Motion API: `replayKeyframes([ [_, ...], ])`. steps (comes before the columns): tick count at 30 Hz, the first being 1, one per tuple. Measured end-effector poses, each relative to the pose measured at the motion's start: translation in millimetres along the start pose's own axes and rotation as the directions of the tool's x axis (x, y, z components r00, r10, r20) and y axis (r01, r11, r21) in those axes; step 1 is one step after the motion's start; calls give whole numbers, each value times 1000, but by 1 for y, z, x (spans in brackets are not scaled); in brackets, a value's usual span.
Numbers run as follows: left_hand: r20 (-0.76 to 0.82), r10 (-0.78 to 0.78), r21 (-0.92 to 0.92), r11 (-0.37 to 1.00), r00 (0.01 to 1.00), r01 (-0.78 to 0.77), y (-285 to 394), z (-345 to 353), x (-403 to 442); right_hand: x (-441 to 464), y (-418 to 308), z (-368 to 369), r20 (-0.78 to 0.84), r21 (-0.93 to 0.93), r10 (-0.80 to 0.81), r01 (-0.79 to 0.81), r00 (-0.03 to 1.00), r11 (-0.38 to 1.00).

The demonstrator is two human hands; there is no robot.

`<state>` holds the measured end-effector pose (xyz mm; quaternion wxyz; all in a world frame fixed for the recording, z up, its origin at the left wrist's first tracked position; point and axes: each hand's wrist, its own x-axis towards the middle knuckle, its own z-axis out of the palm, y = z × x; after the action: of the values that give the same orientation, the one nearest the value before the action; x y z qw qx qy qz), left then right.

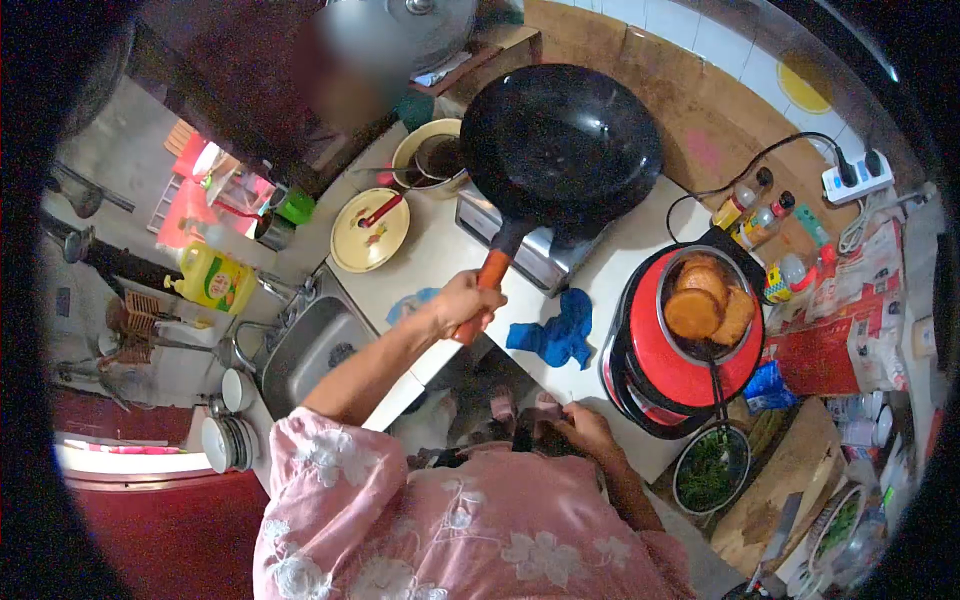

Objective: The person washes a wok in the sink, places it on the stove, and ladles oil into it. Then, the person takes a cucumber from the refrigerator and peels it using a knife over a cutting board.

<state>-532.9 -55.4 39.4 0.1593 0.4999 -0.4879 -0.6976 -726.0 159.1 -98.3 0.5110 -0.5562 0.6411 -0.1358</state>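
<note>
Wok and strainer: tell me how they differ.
The wok is held by its handle in the left hand; the strainer sits over the red cooker. The wok is black, larger and shows no food; the smaller strainer holds browned pieces. Both have handles.

The wok (560, 150) is black, its handle (482, 296) orange-brown at the end. White flowers pattern the pink top (460, 530). The surface (605, 290) is white, the crumpled cloth (556, 328) bright blue. The cooker (655, 340) is red and black, the round food pieces (693, 314) golden brown, the leaves (712, 466) green. The pale yellow lid (365, 242) has a red handle and a red-and-green motif; the detergent bottle (216, 279) is yellow.
</note>
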Motion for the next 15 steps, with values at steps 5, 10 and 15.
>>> replayKeyframes([
  [5, -124, 27, 39, 999, 992, -23, -27, 13, -74, 0, 25, 7, 21, 44, -138, 137, 990, 990],
  [10, -173, 42, -69, 996, 984, -55, -76, 17, -134, 4, -7, 8, 128, -14, -162, 165, 978, 986],
  [15, -223, -33, -235, 972, 974, -21, -103, 22, -192, 11, -11, 27, 152, -155, -206, 229, 967, 961],
])
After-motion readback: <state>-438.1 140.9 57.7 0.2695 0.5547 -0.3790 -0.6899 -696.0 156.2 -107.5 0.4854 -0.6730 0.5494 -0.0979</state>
